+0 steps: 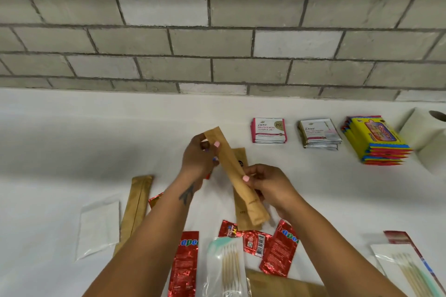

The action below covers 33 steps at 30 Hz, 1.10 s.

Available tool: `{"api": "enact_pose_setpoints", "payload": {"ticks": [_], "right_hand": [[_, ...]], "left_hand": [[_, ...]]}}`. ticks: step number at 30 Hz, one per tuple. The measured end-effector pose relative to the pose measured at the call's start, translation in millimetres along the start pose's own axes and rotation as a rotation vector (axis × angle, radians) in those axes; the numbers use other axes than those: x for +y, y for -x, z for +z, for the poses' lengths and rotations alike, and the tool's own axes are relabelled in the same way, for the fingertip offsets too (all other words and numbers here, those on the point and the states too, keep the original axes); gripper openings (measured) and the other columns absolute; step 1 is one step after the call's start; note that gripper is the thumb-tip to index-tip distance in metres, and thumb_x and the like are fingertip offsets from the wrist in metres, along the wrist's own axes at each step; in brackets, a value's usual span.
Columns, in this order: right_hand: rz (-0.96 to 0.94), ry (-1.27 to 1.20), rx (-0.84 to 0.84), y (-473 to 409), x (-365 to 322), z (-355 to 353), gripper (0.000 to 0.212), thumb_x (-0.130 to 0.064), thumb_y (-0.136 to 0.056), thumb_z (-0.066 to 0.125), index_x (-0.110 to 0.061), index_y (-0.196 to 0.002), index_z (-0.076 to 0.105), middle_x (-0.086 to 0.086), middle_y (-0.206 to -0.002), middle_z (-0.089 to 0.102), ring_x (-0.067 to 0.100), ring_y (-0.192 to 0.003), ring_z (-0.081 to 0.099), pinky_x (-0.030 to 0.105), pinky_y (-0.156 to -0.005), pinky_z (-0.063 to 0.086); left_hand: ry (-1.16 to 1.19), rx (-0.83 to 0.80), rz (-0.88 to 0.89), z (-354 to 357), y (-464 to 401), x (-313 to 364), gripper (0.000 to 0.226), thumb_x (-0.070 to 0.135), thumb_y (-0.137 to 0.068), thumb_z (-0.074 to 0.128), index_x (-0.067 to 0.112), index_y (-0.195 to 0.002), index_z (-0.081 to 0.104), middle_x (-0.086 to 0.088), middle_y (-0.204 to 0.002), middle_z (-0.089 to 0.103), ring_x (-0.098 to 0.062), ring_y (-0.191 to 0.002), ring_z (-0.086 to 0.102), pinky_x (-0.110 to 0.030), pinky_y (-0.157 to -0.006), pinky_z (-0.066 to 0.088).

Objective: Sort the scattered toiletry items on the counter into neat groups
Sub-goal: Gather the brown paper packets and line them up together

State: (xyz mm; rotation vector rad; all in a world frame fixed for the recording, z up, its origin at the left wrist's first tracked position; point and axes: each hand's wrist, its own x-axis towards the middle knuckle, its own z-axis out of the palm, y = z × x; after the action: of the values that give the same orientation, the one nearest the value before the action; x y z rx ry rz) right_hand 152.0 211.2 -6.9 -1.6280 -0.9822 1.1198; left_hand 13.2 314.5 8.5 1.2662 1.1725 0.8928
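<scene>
**Brown sleeve held in both hands above the white table**

Cotton swabs sit closest to me: one clear swab packet between my forearms, and a second swab packet at the near right edge. Red foil sachets lie scattered around the first packet, one on its left, others on its right and just behind it. A brown paper piece pokes out at the bottom edge beneath my right arm. Out on the left lie a flat clear pouch and, just beside it, a long brown sleeve lying flat on the table.

Above the middle of the table I hold another brown paper sleeve, tilted so its far end points up and left. My left hand pinches the upper end between thumb and fingers; my right hand pinches the lower half, thumb on top. Both grips are closed on it. Under it, a third brown sleeve rests on the table, partly hidden.

Farther back on the right stand the sorted groups in a row: a stack of pink-edged Dove sachets, a stack of silver Dove sachets, then a pile of yellow packets. Toilet paper rolls sit at the far right, touching that pile. A grey brick-tiled wall rises behind.
</scene>
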Motion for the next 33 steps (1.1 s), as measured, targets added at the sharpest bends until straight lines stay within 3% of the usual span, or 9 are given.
{"api": "enact_pose_setpoints", "payload": {"ticks": [3, 5, 8, 11, 14, 21, 25, 28, 33], "right_hand": [[0.081, 0.004, 0.176, -2, 14, -20, 0.009, -0.008, -0.087, 0.063, -0.013, -0.093, 0.068, 0.002, -0.087, 0.068, 0.017, -0.078, 0.063, 0.025, -0.067, 0.051], [0.115, 0.082, 0.28, -6, 25, -26, 0.013, -0.011, -0.088, 0.061, -0.015, -0.1, 0.065, 0.004, -0.099, 0.068, 0.02, -0.087, 0.064, 0.03, -0.074, 0.052], [0.113, 0.201, 0.317, -10, 36, -21, 0.023, -0.013, -0.088, 0.06, -0.021, -0.109, 0.061, 0.004, -0.111, 0.066, 0.023, -0.096, 0.063, 0.032, -0.081, 0.052], [0.048, 0.442, 0.28, -13, 37, -14, 0.033, -0.013, -0.088, 0.058, -0.021, -0.12, 0.058, 0.004, -0.115, 0.066, 0.022, -0.102, 0.062, 0.022, -0.078, 0.043], [0.007, 0.581, 0.242, -14, 33, -9, 0.037, -0.012, -0.09, 0.054, -0.02, -0.126, 0.056, 0.005, -0.121, 0.064, 0.022, -0.109, 0.059, 0.021, -0.082, 0.04], [-0.032, 0.82, 0.192, -13, 34, -4, 0.046, -0.019, -0.094, 0.05, -0.023, -0.139, 0.043, 0.005, -0.136, 0.054, 0.024, -0.121, 0.053, 0.029, -0.097, 0.044], [-0.013, 0.82, 0.193, -16, 29, -4, 0.047, -0.017, -0.095, 0.043, -0.027, -0.141, 0.04, 0.009, -0.128, 0.053, 0.026, -0.11, 0.058, 0.029, -0.086, 0.048], [-0.007, 0.764, 0.226, -14, 23, -1, 0.048, -0.024, -0.094, 0.047, -0.027, -0.141, 0.038, 0.009, -0.13, 0.047, 0.028, -0.113, 0.055, 0.032, -0.087, 0.046], [-0.042, 0.708, 0.257, -13, 16, 8, 0.049, -0.03, -0.09, 0.053, -0.025, -0.138, 0.04, 0.007, -0.126, 0.049, 0.025, -0.109, 0.056, 0.03, -0.079, 0.044]], "left_hand": [[-0.552, -0.06, 0.195, 17, 7, -22, 0.037, 0.02, -0.095, 0.052, 0.016, -0.132, 0.047, -0.003, -0.132, 0.055, -0.02, -0.117, 0.053, -0.025, -0.093, 0.039], [-0.714, -0.182, 0.255, 23, 14, -34, 0.043, 0.022, -0.098, 0.045, 0.017, -0.141, 0.038, -0.002, -0.145, 0.043, -0.02, -0.133, 0.04, -0.026, -0.106, 0.031], [-0.932, -0.356, 0.29, 28, 17, -48, 0.049, 0.029, -0.101, 0.035, 0.019, -0.147, 0.024, -0.003, -0.153, 0.03, -0.022, -0.144, 0.023, -0.04, -0.117, 0.018], [-1.209, -0.468, 0.327, 31, 16, -55, 0.053, 0.035, -0.101, 0.03, 0.024, -0.15, 0.014, 0.004, -0.16, 0.008, -0.022, -0.148, 0.002, -0.056, -0.116, -0.001], [-1.328, -0.467, 0.342, 29, 15, -59, 0.052, 0.037, -0.101, 0.027, 0.026, -0.151, 0.012, 0.006, -0.16, 0.0, -0.024, -0.148, -0.004, -0.059, -0.114, -0.003], [-1.26, -0.369, 0.335, 14, 22, -57, 0.055, 0.037, -0.1, 0.03, 0.024, -0.151, 0.013, 0.003, -0.16, 0.005, -0.023, -0.148, 0.0, -0.051, -0.117, 0.001], [-1.157, -0.089, 0.32, -18, 28, -40, 0.047, 0.02, -0.096, 0.042, 0.021, -0.142, 0.035, -0.004, -0.147, 0.04, -0.021, -0.132, 0.042, -0.034, -0.105, 0.037], [-1.202, 0.141, 0.17, -58, 33, -25, 0.045, 0.015, -0.088, 0.05, 0.019, -0.132, 0.047, -0.002, -0.128, 0.054, -0.02, -0.112, 0.055, -0.027, -0.079, 0.043], [-1.31, 0.19, -0.252, -113, 45, -32, 0.068, 0.044, -0.074, 0.066, 0.011, -0.129, 0.042, -0.01, -0.12, 0.045, -0.03, -0.114, 0.047, -0.038, -0.086, 0.046]]}}
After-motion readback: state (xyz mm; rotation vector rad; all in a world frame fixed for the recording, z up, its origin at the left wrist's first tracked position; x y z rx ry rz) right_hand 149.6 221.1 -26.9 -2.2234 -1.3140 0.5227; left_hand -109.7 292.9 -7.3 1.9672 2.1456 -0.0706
